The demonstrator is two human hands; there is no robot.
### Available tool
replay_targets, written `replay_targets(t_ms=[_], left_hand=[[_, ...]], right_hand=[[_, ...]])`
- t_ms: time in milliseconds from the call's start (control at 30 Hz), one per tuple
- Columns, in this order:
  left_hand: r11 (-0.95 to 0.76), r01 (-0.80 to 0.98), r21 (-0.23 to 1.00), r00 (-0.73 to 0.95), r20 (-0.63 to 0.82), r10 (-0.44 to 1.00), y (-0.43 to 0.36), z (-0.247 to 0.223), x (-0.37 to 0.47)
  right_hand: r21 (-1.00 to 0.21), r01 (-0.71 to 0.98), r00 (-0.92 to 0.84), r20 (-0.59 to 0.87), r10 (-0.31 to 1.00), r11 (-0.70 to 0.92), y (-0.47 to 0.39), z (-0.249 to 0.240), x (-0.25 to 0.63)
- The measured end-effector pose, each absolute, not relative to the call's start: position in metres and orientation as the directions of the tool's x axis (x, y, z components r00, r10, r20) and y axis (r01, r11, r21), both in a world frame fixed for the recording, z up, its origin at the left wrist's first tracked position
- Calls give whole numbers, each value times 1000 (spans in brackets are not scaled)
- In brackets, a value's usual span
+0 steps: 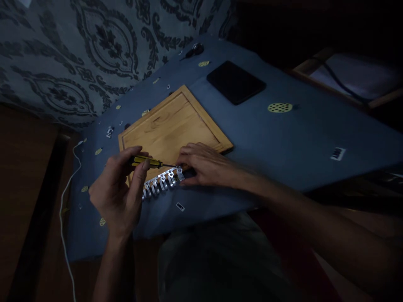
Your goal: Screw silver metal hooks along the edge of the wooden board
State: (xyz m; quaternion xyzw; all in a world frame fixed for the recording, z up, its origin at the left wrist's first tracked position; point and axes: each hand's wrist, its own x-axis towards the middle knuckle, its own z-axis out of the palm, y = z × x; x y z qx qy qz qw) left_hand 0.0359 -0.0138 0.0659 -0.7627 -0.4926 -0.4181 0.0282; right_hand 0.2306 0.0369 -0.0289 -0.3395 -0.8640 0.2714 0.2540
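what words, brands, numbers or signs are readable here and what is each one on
No text reads with certainty.
Front label on the blue cloth: dark letters on white, too blurred to read.
Side label, toward the picture's right: dark letters on white, also too blurred.
Small white marks beyond the board: too small.
Screwdriver: no text discernible.

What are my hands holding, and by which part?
Your left hand holds a yellow-and-black screwdriver by its handle. Your right hand holds a silver metal strip of curved hooks by one end, between thumb and fingers.
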Motion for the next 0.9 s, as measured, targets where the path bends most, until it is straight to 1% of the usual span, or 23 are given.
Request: replay_targets(t_ms=[267, 467, 667, 900], left_hand=[[-502, 770, 394, 159, 644, 748, -14, 62, 37], [-502, 761, 411, 154, 637, 755, -15, 61, 39], [-484, 773, 410, 141, 632, 762, -14, 61, 39], [-506, 750, 425, 162, 624, 764, -13, 65, 41]], right_hand=[[-651, 451, -647, 234, 726, 611, 37, -29, 232], [-649, 434, -644, 262, 719, 625, 37, -32, 231], [-668, 437, -652, 226, 724, 602, 37, -29, 232], [-659, 437, -656, 232, 718, 612, 36, -27, 232]])
